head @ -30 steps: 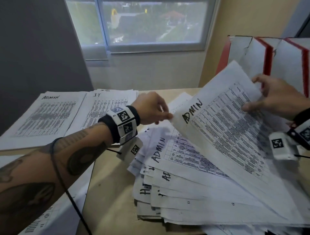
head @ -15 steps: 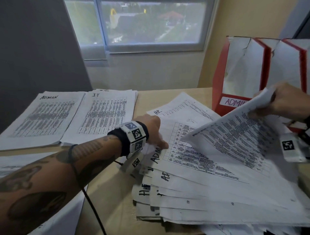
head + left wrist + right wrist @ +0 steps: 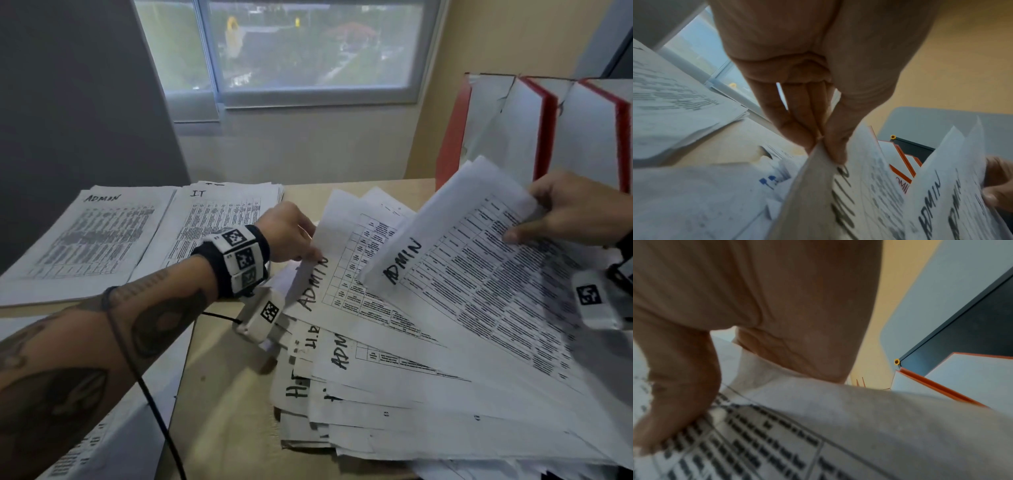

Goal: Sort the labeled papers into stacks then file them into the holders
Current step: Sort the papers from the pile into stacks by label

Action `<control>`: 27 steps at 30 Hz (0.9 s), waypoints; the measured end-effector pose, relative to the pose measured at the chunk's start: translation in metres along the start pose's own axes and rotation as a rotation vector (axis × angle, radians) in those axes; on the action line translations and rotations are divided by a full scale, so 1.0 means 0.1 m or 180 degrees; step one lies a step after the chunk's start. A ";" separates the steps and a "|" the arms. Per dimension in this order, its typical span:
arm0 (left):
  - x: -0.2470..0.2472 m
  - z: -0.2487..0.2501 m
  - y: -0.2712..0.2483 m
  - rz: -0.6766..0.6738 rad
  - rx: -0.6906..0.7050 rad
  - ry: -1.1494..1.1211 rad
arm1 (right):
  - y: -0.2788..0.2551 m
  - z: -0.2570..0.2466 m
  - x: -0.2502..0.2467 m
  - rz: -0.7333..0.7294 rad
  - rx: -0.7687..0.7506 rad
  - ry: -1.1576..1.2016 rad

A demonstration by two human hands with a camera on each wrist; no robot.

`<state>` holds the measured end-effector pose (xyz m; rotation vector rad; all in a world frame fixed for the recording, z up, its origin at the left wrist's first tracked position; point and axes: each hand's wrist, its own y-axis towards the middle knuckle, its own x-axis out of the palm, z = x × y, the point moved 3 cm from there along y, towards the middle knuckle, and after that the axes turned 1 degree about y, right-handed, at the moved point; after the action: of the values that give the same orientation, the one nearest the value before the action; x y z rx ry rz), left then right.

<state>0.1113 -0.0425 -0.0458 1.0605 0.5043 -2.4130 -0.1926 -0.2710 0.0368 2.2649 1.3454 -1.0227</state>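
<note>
A fanned pile of printed sheets [image 3: 394,394] marked ADMIN and HR lies on the desk's right half. My left hand [image 3: 291,236] pinches the top-left corner of an ADMIN sheet [image 3: 346,274] and lifts it off the pile; the left wrist view shows thumb and fingers [image 3: 818,138] closed on that corner. My right hand [image 3: 568,212] grips the far edge of raised ADMIN sheets [image 3: 455,253], thumb [image 3: 680,386] on the print. Sorted ADMIN stack [image 3: 89,236] and IT stack [image 3: 219,219] lie at back left. Red holders [image 3: 455,130] stand at back right.
A grey partition [image 3: 75,102] rises on the left and a window [image 3: 308,48] sits behind the desk. More printed sheets [image 3: 102,445] lie at the near left edge. Bare desk surface [image 3: 222,394] shows between the near left sheets and the fanned pile. A cable [image 3: 144,387] trails from my left wrist.
My left hand went down to the pile and took the corner of another ADMIN sheet, which now rises. My right hand still holds its raised sheets, now lower and tipped so ADMIN faces me.
</note>
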 end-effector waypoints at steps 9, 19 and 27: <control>0.00 0.22 -0.10 0.0007 0.0697 -0.0404 | 0.11 -0.29 0.36 0.0095 -0.0243 -0.0195; 0.04 0.25 -0.12 -0.0071 0.0667 -0.0534 | 0.14 -0.32 0.46 0.0897 -0.0640 -0.0637; 0.09 0.35 -0.19 -0.0068 0.0766 -0.1054 | 0.10 -0.33 0.54 0.0712 -0.0847 -0.0340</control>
<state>0.0751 -0.0467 -0.0270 0.7225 0.1158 -2.6457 -0.1541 -0.2231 0.0203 2.0748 1.0840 -0.8232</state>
